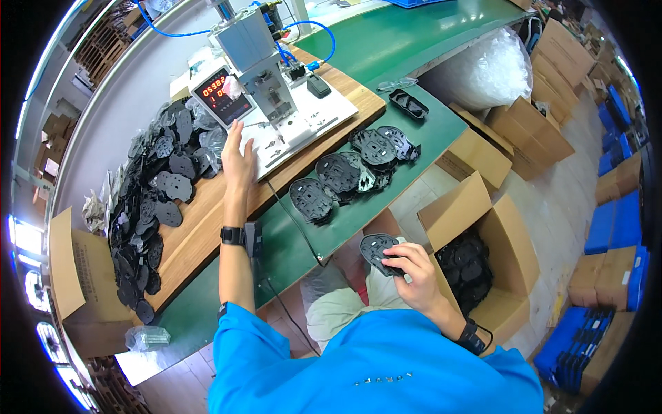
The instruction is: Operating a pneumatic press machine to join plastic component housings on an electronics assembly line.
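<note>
My right hand [412, 272] grips a black plastic shell [376, 250], rounded like the base of a computer mouse, above my lap. The fingers of my left hand [238, 157] are stretched out at the near left edge of the white base [303, 131] of a bench press [265, 83], just below its counter box with red digits [222, 96]. Nothing shows in that hand; whether it touches the base I cannot tell. Stacks of similar black shells [338, 172] lie on the green bench to the right of the press.
Loose black shells [165, 186] are heaped on the wooden board [196, 234] at the left. An open carton [510, 255] holding more shells stands at my right. A black tray [408, 105] and eyeglasses [398, 84] lie beyond the stacks. A cable [293, 219] hangs over the bench edge.
</note>
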The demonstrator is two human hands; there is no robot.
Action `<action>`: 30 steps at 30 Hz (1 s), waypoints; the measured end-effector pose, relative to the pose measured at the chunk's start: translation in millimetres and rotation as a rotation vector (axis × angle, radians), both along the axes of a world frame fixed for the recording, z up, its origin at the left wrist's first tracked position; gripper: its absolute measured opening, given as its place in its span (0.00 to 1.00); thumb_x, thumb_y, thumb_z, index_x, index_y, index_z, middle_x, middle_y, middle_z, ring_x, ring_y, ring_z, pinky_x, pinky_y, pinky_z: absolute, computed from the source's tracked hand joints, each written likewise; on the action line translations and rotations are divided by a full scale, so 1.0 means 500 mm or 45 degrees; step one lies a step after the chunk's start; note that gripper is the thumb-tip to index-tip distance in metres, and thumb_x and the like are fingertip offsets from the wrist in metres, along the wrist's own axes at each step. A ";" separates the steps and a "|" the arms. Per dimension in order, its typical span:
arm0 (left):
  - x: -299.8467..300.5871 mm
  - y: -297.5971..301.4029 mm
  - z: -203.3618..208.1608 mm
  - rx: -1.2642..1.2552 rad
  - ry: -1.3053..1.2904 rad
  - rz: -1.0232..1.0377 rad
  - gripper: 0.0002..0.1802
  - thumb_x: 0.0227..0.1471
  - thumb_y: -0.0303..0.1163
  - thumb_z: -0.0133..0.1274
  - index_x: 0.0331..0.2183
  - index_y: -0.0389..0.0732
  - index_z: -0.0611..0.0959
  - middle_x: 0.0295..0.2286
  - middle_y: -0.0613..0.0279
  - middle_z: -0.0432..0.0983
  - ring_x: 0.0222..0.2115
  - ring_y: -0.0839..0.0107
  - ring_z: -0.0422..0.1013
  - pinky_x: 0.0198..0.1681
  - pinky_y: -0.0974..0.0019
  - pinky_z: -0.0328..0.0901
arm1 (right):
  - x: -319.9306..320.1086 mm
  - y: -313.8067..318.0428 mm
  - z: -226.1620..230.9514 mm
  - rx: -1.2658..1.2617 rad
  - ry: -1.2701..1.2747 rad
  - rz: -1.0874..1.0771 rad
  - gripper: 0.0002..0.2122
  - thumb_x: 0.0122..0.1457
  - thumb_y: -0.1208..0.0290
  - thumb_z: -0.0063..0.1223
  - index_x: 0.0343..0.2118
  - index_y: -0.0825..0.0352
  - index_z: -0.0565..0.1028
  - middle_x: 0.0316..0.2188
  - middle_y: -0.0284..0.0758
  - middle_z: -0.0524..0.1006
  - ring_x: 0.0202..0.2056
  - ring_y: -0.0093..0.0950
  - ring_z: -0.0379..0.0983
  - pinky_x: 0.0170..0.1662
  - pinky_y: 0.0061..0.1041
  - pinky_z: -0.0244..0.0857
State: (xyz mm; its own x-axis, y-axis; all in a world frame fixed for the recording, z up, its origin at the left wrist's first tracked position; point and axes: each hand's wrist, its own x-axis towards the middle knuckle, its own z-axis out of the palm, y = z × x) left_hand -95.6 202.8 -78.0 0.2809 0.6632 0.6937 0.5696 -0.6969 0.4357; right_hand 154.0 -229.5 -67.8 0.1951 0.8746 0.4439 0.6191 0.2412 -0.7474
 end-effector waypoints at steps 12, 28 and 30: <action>-0.113 -0.429 0.017 -0.463 0.059 -0.097 0.18 0.67 0.28 0.50 0.56 0.34 0.79 0.55 0.44 0.77 0.59 0.48 0.72 0.63 0.51 0.65 | -0.031 0.091 0.025 0.080 -0.045 0.307 0.18 0.50 0.77 0.67 0.47 0.66 0.82 0.56 0.41 0.78 0.59 0.47 0.72 0.61 0.45 0.69; -0.122 -0.589 -0.053 -1.286 -1.292 -0.329 0.28 0.70 0.29 0.52 0.66 0.34 0.66 0.49 0.51 0.82 0.45 0.72 0.80 0.53 0.65 0.75 | -0.082 0.257 0.082 0.094 -0.484 0.411 0.38 0.47 0.65 0.76 0.65 0.51 0.76 0.70 0.40 0.66 0.70 0.47 0.60 0.69 0.53 0.54; -0.123 -0.583 -0.074 -1.299 -1.457 -0.285 0.27 0.71 0.34 0.53 0.65 0.33 0.69 0.48 0.55 0.83 0.45 0.72 0.80 0.51 0.66 0.75 | -0.051 0.304 0.076 -0.052 -0.645 0.294 0.41 0.46 0.66 0.77 0.67 0.47 0.73 0.73 0.40 0.60 0.72 0.48 0.54 0.71 0.57 0.48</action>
State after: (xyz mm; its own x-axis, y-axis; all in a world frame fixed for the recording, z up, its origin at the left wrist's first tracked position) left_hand -157.3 -88.6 -115.0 0.0890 0.9905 -0.1052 -0.4596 0.1345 0.8779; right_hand 128.3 -77.3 -29.7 -0.2327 0.8878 0.3970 0.8378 0.3903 -0.3817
